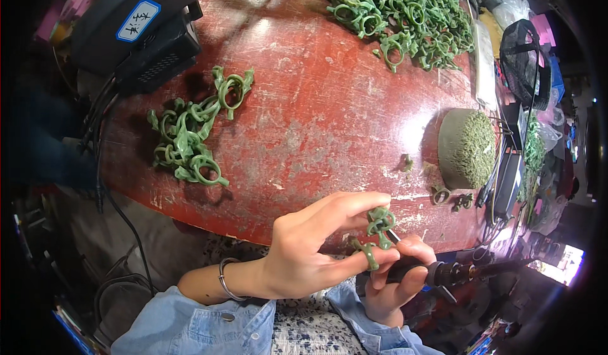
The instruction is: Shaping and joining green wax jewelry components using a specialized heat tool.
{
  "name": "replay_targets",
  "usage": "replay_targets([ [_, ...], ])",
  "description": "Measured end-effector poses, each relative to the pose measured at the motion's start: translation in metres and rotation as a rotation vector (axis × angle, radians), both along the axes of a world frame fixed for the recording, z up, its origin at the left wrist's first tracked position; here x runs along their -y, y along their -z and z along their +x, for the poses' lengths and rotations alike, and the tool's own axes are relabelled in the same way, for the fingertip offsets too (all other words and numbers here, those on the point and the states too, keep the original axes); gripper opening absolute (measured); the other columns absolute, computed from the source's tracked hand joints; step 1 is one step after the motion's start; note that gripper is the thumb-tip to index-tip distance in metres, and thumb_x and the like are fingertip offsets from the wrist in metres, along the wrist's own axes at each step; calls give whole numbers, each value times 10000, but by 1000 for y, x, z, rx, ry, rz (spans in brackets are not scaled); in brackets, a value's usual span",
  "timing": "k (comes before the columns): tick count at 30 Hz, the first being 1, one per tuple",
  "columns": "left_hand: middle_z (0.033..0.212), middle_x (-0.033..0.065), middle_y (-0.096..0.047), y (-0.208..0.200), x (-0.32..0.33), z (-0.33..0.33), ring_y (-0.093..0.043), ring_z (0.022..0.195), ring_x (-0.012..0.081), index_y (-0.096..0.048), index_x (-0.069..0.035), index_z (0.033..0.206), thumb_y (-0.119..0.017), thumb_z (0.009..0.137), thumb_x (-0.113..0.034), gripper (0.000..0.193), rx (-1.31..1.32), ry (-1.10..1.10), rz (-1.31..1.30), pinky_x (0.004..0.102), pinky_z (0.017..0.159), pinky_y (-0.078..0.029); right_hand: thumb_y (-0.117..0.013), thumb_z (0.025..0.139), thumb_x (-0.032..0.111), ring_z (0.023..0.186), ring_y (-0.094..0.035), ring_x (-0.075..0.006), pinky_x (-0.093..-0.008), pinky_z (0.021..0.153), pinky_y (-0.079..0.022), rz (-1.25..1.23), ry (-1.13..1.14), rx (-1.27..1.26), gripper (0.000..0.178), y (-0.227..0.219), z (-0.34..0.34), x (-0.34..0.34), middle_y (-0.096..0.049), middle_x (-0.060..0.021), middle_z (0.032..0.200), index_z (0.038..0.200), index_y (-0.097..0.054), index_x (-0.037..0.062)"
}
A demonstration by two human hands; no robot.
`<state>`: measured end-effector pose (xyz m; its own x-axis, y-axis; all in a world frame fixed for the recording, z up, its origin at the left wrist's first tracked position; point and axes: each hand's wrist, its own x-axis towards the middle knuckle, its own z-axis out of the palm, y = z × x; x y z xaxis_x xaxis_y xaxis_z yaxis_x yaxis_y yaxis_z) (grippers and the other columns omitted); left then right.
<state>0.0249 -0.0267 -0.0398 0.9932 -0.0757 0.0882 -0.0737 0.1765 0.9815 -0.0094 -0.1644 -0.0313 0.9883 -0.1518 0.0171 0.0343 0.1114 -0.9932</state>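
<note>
My left hand (304, 247), a metal bangle on its wrist, pinches a small green wax-like ring (381, 221) with a curled, knotted top. A second green ring-shaped piece (368, 257) hangs around one of its lower fingers. Close against it, my right hand (399, 288) grips a dark pen-like tool (446, 272) with a cable running off to the right. The tool's thin metal tip points up at the held ring; whether it touches is hard to tell. Both hands are over the table's near edge, above my lap.
On the red worn table (297, 101), a small heap of green rings (187, 136) lies left and a large pile (411, 13) far right. A round pot of green granules (468, 146) stands right, loose ring bits beside it. A black device (152, 57) with cables occupies the far left.
</note>
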Motion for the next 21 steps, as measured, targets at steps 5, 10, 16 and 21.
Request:
replay_targets([
  [5,1012,169,-589,-1,2,-1,-616,865,165,-521,61,1069,-739,658,4,468,9,-32,39,269,744,-530,-544,813,480,441,-474,-74,-178,381,-371,-41,2,-31,523,-2,-2,-1,-536,-83,656,960,-563,-21],
  [10,1003,160,-596,2,2,-3,-620,855,165,-543,53,1050,-745,652,-14,452,55,-74,125,274,732,-536,-584,794,469,460,-479,-78,-181,406,-366,20,-50,-119,545,-5,-2,3,-551,-87,673,1006,-560,-33],
  [16,977,162,-605,1,6,-2,-625,841,175,-564,41,1029,-779,616,-53,474,103,-104,211,276,699,-547,-610,779,465,480,-472,-76,-174,424,-345,65,-11,-186,560,-7,-5,2,-552,-85,676,1026,-553,-34],
  [21,962,159,-609,1,6,-2,-626,839,177,-563,42,1030,-781,613,-55,480,99,-97,194,275,696,-547,-611,776,468,471,-469,-75,-179,416,-355,44,-13,-187,566,-9,-7,3,-553,-91,676,1037,-544,-29],
])
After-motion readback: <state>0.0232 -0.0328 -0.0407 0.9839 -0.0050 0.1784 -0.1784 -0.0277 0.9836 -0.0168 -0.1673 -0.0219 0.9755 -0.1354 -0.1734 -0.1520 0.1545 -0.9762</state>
